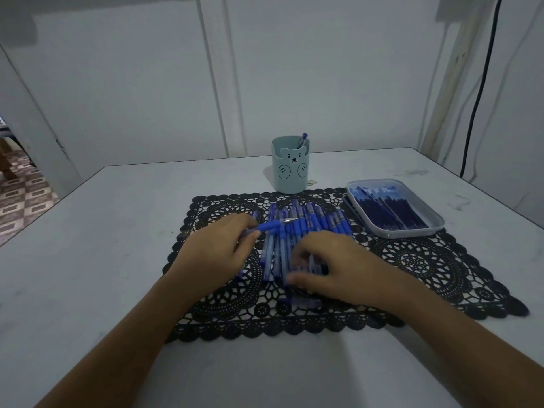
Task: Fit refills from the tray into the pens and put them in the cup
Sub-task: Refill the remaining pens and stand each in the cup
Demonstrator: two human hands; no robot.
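Several blue pens [312,225] lie in a pile on a black lace mat [418,260]. My left hand [217,248] pinches one blue pen [270,225], its metal tip pointing right above the pile. My right hand [329,263] hovers over the near end of the pile, fingers loosely curled and blurred; whether it holds anything is unclear. A pale blue bear cup [290,169] stands behind the mat with one pen [302,140] in it. A clear tray [435,228] at the right holds several dark blue refills [391,209].
The mat lies on a white table [103,245] set against a white wall. A black cable [482,83] hangs at the far right. A tiled floor shows past the table's left edge.
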